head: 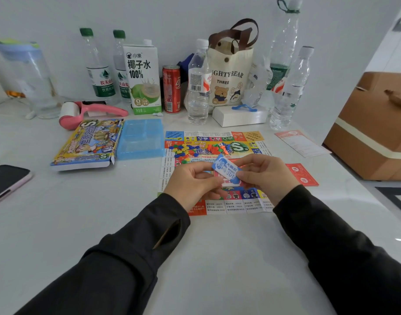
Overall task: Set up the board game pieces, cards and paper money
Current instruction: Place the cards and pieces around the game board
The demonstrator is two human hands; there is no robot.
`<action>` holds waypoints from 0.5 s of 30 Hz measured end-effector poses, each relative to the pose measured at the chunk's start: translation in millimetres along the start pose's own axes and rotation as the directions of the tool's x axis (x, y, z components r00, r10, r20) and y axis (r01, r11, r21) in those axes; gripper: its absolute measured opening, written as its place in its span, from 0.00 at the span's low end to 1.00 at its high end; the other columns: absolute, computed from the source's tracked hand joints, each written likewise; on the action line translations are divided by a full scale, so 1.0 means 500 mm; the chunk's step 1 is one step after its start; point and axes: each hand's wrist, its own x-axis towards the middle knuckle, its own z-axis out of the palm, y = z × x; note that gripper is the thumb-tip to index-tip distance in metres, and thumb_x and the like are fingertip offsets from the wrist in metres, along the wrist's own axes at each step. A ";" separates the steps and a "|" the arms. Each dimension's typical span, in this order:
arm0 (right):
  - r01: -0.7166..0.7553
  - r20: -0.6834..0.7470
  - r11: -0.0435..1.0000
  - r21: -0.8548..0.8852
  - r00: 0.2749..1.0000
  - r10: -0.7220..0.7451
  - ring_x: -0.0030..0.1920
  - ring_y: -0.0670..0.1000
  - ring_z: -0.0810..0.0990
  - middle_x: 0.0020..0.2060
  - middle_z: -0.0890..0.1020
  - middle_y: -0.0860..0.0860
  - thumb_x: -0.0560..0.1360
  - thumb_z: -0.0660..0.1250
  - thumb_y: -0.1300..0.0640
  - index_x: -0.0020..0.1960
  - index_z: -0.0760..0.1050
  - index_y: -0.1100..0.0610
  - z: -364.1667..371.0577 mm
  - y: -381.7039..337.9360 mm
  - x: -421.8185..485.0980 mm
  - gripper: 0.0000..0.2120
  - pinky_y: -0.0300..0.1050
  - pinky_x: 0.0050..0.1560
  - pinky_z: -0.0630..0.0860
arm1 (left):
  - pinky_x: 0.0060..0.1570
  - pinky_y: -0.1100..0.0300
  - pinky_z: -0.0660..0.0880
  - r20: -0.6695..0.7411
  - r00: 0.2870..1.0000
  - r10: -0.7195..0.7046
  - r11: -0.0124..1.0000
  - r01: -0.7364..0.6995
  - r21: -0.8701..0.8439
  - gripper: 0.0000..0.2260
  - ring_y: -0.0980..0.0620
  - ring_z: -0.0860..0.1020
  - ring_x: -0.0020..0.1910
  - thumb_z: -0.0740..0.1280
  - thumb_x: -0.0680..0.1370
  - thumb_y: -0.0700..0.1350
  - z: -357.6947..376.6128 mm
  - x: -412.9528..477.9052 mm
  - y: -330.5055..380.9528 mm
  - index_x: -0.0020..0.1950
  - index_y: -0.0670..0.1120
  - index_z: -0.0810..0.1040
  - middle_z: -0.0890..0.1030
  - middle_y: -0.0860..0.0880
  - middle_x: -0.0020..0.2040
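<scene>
Hands meet over the middle of the game board. The left hand and right hand each pinch one end of a blue 100 note between thumb and fingers, holding it just above the board. I cannot tell whether it is one note or a thin stack.

Risks, left to right:
- The plastic pieces lie in a loose pile on the board just beyond the left hand. A sleeve or wrist sliding forward would likely scatter them.
- The note is thin paper in a light pinch. If it is a stack, fanning it could drop sheets onto the pile.
- The board is creased paper, so a forearm dragging on its near edge could shift it.
- A water bottle and cola can stand close behind the board. A long reach could tip them.

Room, left to right:
- A phone sits at the desk's left edge.
- The game box and blue tray are side by side left of the board.
- Bare desk spreads between phone and board and across the near side, which looks best for money piles.
- On the right, a red card and leaflet fill the strip beside the board.
- A cardboard box stands close by, so that side is tight.
</scene>
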 end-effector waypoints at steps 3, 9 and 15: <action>-0.005 -0.027 0.999 -0.050 1.000 0.003 0.34 0.51 0.80 0.37 0.83 0.53 0.73 0.68 0.63 0.39 0.77 0.54 -0.001 -0.007 -0.003 0.06 0.48 0.43 0.80 | 0.31 0.66 0.78 -0.008 1.000 -0.001 0.999 0.001 -0.038 0.13 0.52 0.82 0.30 0.67 0.73 0.32 -0.003 0.003 -0.002 0.46 0.52 0.77 0.84 0.51 0.33; 0.119 -0.091 0.959 -0.258 0.985 -0.147 0.32 0.42 0.80 0.34 0.81 0.47 0.73 0.68 0.64 0.37 0.77 0.54 -0.002 -0.006 -0.009 0.08 0.40 0.39 0.80 | 0.33 0.65 0.79 0.006 0.999 -0.052 0.996 0.052 -0.077 0.11 0.51 0.83 0.33 0.69 0.72 0.32 -0.003 0.005 -0.002 0.45 0.49 0.77 0.84 0.51 0.34; 0.235 -0.086 0.863 -0.446 0.949 -0.303 0.39 0.49 0.78 0.37 0.79 0.47 0.73 0.67 0.67 0.42 0.80 0.57 0.011 0.002 -0.008 0.07 0.36 0.42 0.76 | 0.38 0.66 0.78 -0.126 0.984 0.123 0.899 -0.057 0.434 0.08 0.54 0.82 0.37 0.69 0.74 0.41 -0.001 0.007 -0.018 0.51 0.52 0.78 0.83 0.50 0.45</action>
